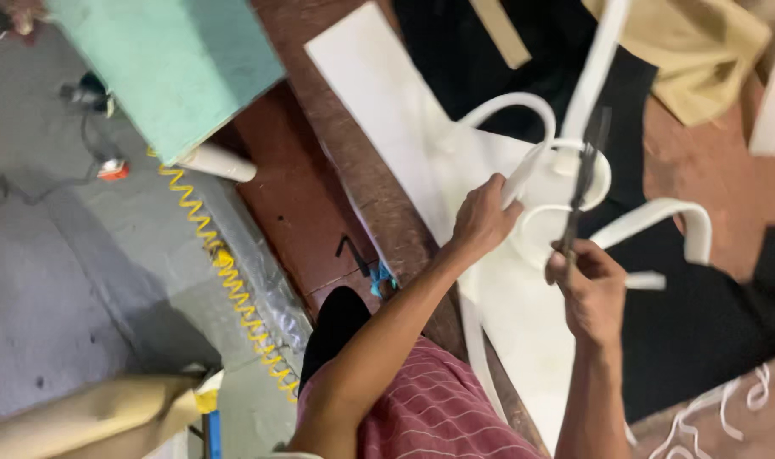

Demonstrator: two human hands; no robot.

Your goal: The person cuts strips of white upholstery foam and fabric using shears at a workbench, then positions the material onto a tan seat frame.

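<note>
Workshop floor of grey concrete lies to your left, and a reddish-brown desk (302, 200) runs beneath your arms, draped with white sheet material (387, 93) and black fabric (702, 323).

Your left hand (482, 219) is closed around one end of a white strip (523, 127) that arches up and away from your fingers in a loop. Your right hand (593, 293) is closed on the handles of dark scissors (581, 183), whose long axis runs up and away from you, the blades crossing the white coils just beyond your knuckles. The strip lies ahead of and between both hands; your left hand already holds it, while the scissor blades stand just beside it to the right. Motion blur hides whether the blades touch the strip.

Outward from the hands, at least two more white loops curl over the black fabric, one (659, 223) arching to the right of the scissors. Thin white offcuts (727, 404) trail near the lower right edge. Tan cloth (702, 51) lies bunched at the far side, with one pale wooden slat (502, 32) beside it.

Leftwards, one pale green board (170, 64) overhangs the desk edge above one white tube (221, 163), and one yellow coiled hose (226, 272) winds along the floor. One small blue item (382, 279) sits at the desk edge near your red striped shirt (430, 408).
</note>
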